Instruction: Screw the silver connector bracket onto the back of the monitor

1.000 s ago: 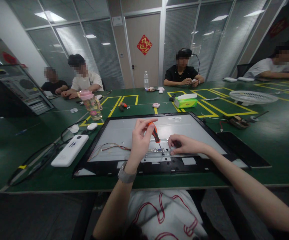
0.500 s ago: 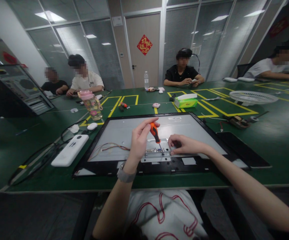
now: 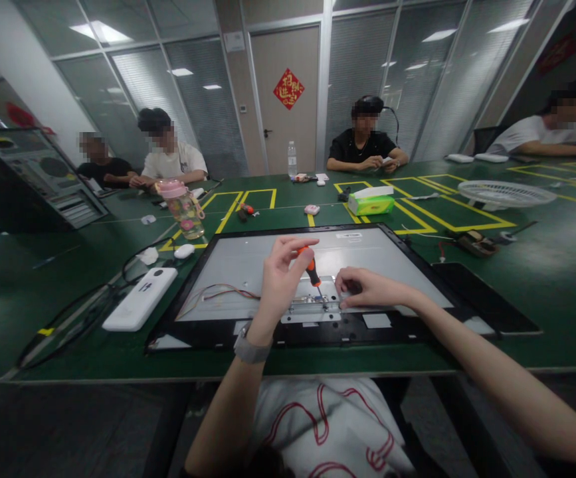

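A large flat display panel (image 3: pixel 248 262) lies with its silver back upward inside a black frame. My left hand (image 3: pixel 282 275) grips the orange and black screwdriver (image 3: pixel 312 269) around its handle, which leans so that its shaft points down at the metal bracket (image 3: pixel 335 317) near the panel's front edge. Close beside the tip, my right hand (image 3: pixel 367 289) rests by the bracket, fingers curled and thumb low. What those fingers hold, if anything, is hidden. Thin coloured wires (image 3: pixel 218 291) run left from the bracket.
A white power bank (image 3: pixel 141 299), a black cable (image 3: pixel 63 332) and a drink bottle (image 3: pixel 183 212) are on the left. Behind the panel stands a green tissue pack (image 3: pixel 370 200). A black slab (image 3: pixel 481 299) lies at the right. Several people sit across the green table (image 3: pixel 561 285).
My left fingers and thumb have shifted around the screwdriver's handle, with the thumb now across its top. The shaft still points at the bracket. My right hand has stayed in place.
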Motion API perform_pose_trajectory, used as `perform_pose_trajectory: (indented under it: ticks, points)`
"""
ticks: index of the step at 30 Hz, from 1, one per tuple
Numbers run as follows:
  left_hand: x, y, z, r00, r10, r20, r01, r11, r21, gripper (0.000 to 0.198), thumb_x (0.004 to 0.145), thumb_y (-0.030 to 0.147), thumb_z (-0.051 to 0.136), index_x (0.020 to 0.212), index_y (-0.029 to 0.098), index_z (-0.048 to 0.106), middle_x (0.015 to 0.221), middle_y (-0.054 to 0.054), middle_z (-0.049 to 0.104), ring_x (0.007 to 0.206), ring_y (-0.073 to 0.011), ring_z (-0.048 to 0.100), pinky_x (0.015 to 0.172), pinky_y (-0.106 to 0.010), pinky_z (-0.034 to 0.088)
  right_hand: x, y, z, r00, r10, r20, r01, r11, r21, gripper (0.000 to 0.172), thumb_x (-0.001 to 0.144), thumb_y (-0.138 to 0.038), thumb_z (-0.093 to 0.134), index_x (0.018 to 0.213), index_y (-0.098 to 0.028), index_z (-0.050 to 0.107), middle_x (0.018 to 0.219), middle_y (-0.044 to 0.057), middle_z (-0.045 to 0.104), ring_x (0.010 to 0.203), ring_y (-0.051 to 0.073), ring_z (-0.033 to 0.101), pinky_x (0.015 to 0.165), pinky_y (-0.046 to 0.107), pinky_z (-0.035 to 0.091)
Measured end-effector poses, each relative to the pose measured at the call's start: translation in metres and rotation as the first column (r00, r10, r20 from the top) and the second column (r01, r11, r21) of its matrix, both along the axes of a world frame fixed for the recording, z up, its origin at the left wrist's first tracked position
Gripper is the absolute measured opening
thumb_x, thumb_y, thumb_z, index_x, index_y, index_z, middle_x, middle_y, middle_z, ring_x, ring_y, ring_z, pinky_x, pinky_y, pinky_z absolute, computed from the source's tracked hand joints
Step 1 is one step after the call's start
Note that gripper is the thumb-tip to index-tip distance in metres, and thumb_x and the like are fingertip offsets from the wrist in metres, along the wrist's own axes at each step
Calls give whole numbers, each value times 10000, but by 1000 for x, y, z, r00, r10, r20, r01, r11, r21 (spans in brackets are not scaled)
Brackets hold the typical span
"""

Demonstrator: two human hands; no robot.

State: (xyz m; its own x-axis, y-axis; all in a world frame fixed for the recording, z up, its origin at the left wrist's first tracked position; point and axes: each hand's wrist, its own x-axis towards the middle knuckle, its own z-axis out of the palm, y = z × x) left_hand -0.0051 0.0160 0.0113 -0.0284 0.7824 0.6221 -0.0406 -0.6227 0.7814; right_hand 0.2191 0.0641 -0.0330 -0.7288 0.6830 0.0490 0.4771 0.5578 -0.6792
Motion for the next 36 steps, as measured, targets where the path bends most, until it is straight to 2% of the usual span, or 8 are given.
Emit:
perform_pose_trajectory:
  ticks: [2, 7, 12, 16, 20, 23, 28, 36]
  points:
    - [0, 0, 0, 1000, 12, -14, -12, 1000, -3, 172, 854, 321, 656, 940, 217, 763, 910, -44, 639, 816, -139, 624, 770, -257, 507, 0, 0, 0, 1000, -2, 0, 2, 1000, -2, 335, 750, -472, 721, 855, -177, 602, 780, 0, 527, 708, 158, 468, 634, 270, 377]
    - [0, 0, -2, 994, -100, 50, 104, 991, -81, 295, 938, 337, 524, 1105, 197, 722, 930, -66, 696, 965, -182, 648, 918, -306, 475, 1, 1, -2, 1000, -5, 3, 5, 1000, -2, 334, 752, -464, 729, 856, -177, 596, 774, -4, 517, 703, 153, 460, 625, 265, 374]
    - [0, 1, -1, 1000, 11, 19, -11, 1000, -14, 174, 845, 348, 668, 903, 220, 772, 906, -46, 655, 802, -140, 627, 756, -256, 505, 2, 3, -5, 1000, 2, 5, -2, 1000, 11, 335, 756, -470, 725, 866, -180, 599, 792, 1, 534, 711, 155, 467, 631, 267, 377]
    - [-1, 3, -3, 996, -71, 57, 75, 994, -75, 274, 925, 352, 554, 1072, 204, 732, 927, -70, 715, 899, -175, 659, 855, -298, 500, 2, 2, -4, 1000, -6, 6, 6, 1000, 10, 317, 756, -449, 726, 866, -179, 602, 795, 3, 539, 718, 158, 473, 639, 269, 385]
    - [0, 3, -2, 998, -65, 23, 66, 997, -40, 226, 883, 354, 622, 997, 211, 755, 1018, -77, 704, 985, -182, 641, 886, -288, 485, 1, 1, -3, 1000, -4, 1, 4, 1000, 6, 309, 750, -443, 727, 854, -179, 603, 781, -1, 528, 710, 156, 469, 634, 267, 380]
    - [0, 2, -1, 1000, -24, -18, 23, 999, -39, 201, 852, 328, 662, 996, 225, 758, 966, -58, 682, 912, -158, 633, 830, -267, 493, 2, 2, -4, 1000, 3, 1, -3, 1000, 6, 307, 751, -441, 724, 855, -177, 605, 782, 2, 534, 709, 159, 472, 634, 271, 381]
    - [-1, 3, -4, 996, -82, 34, 85, 992, -99, 286, 916, 331, 559, 1115, 199, 717, 950, -64, 718, 855, -154, 638, 859, -293, 488, 3, 3, -4, 1000, -2, 7, 1, 1000, 13, 320, 744, -447, 731, 869, -178, 611, 810, 11, 556, 730, 164, 484, 650, 276, 396]
    - [-1, 4, -6, 993, -90, 71, 98, 989, -110, 272, 908, 327, 568, 1093, 201, 722, 953, -63, 736, 891, -163, 654, 852, -286, 491, 3, -3, 8, 989, 48, -138, -71, 985, -160, 123, 801, -198, 520, 895, -175, 596, 843, 35, 608, 778, 179, 536, 732, 311, 434]
